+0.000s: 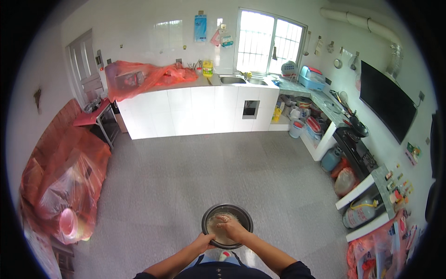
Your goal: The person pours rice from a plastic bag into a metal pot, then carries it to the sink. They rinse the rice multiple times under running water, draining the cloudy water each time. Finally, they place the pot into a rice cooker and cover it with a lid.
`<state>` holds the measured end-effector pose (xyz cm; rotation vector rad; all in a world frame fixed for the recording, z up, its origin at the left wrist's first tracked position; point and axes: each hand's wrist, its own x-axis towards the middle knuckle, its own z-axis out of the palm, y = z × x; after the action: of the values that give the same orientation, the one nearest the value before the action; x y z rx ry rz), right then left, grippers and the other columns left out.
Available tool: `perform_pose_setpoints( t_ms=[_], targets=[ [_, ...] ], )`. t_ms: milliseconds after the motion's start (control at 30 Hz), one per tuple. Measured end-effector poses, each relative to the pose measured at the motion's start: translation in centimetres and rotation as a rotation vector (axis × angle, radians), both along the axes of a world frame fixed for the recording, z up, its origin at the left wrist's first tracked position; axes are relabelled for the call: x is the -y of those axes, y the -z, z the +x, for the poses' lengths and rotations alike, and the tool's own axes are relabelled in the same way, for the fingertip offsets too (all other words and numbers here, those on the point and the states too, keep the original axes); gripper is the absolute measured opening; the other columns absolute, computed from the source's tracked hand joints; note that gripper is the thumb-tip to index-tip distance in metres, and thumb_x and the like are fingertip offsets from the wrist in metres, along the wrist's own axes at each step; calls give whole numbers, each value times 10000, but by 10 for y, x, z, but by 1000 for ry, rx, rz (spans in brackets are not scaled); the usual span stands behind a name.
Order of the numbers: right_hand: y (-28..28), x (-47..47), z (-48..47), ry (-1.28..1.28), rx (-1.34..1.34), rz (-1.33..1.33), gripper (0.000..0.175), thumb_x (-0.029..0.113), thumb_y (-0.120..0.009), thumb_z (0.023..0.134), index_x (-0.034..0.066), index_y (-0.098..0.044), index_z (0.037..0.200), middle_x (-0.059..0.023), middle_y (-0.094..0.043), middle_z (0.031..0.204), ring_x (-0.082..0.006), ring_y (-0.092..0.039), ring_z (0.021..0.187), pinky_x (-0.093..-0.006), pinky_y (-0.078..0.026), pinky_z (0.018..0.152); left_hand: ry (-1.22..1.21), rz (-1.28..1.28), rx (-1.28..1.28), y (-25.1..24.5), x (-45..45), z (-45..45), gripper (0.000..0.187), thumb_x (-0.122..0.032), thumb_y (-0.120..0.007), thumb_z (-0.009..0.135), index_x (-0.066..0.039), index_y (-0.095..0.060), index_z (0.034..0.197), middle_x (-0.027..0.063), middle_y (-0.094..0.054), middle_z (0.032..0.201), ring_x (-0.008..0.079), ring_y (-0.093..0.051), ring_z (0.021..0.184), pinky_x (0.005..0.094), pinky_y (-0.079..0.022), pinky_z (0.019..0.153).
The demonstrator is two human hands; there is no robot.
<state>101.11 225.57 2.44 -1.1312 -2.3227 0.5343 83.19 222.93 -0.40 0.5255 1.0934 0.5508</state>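
Low in front of my body is a dark round basin [247,217] with pale, grain-like contents [223,238], possibly rice in cloudy water. My left hand [205,241] grips its near-left rim, thumb on top and fingers underneath. Inside the basin, my right hand [230,226] reaches in from the right, its fingers apart and touching the contents, with pale bits stuck to them. The lower fingertips are partly hidden, and the exact make-up of the contents is too small to tell.
Grey floor [209,167] spreads ahead to a white-tiled counter [181,108] with a double sink [232,80]. On the left stands a pile under red plastic sheeting [80,174]. Along the right are a gas stove [357,150], a wok [359,127] and a gas cylinder [360,212].
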Motion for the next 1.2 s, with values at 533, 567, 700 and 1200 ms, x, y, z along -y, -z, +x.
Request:
perform_pose_setpoints(
  t_ms=[533, 567, 700, 1200],
  targets=[
    [4, -559, 116, 334, 67, -5, 192, 126, -549, 751, 104, -639, 919, -128, -562, 1054, -297, -584, 855, -348, -474, 729, -15, 5, -27, -11, -574, 128, 192, -81, -538, 718, 35, -532, 871, 107, -568, 820, 219, -601, 731, 359, -519, 660],
    [-1, -589, 127, 398, 51, -93, 180, 134, -555, 753, 102, -642, 907, -122, -588, 1008, -285, -593, 833, -344, -479, 712, -8, 1, -40, -16, -603, 138, 188, -81, -537, 719, 35, -532, 866, 106, -569, 823, 217, -601, 734, 360, -520, 666],
    [-40, -712, 152, 437, 119, -125, 152, 210, -596, 746, 101, -662, 827, -111, -625, 775, -250, -609, 741, -338, -478, 667, 46, -9, 28, 3, -736, 173, 308, -77, -539, 695, 3, -488, 988, 96, -571, 835, 208, -603, 713, 331, -519, 599],
    [-29, -1187, 278, 224, 184, 77, 113, 167, -564, 728, 97, -642, 771, -93, -634, 813, -224, -571, 881, -364, -393, 810, -91, 69, -35, -18, -1192, 295, 276, -70, -512, 717, 3, -522, 983, 106, -575, 883, 219, -601, 780, 348, -528, 641]
  ],
)
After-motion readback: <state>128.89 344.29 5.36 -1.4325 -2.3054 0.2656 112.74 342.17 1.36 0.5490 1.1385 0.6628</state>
